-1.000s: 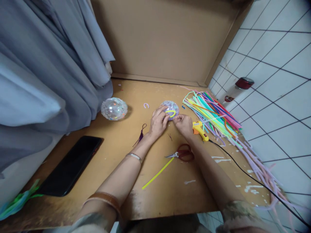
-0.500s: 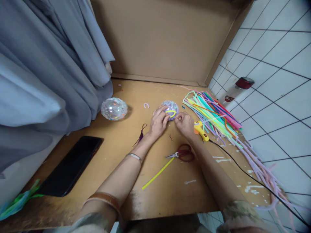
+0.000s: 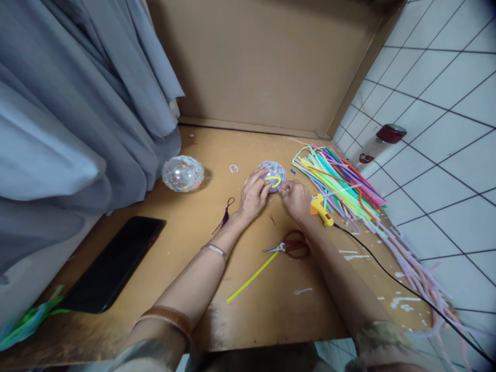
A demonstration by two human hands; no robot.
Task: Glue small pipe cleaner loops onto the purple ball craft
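A clear ball with lilac and pale blue decoration [image 3: 276, 169] rests on the table between my hands. On its near side lies a curved yellow strip [image 3: 276, 181]. My left hand [image 3: 253, 194] is wrapped against the ball's left side, its fingertips beside the yellow strip. At the ball's lower right edge, my right hand [image 3: 295, 196] is closed in a pinch; what lies between its fingertips is too small to make out. A yellow glue gun [image 3: 322, 211] lies just right of my right wrist. Red-handled scissors [image 3: 294, 245] and a straight yellow strip [image 3: 251, 278] are nearer to me.
A second clear ball [image 3: 183, 174] stands left, above a black phone [image 3: 116, 263]. Purple tassel [image 3: 226, 216] lies by my left wrist. Colourful pipe cleaners [image 3: 341, 181] spread along the right, with the glue gun's black cord [image 3: 380, 263]. A red-capped bottle [image 3: 390, 134] stands by the tiles.
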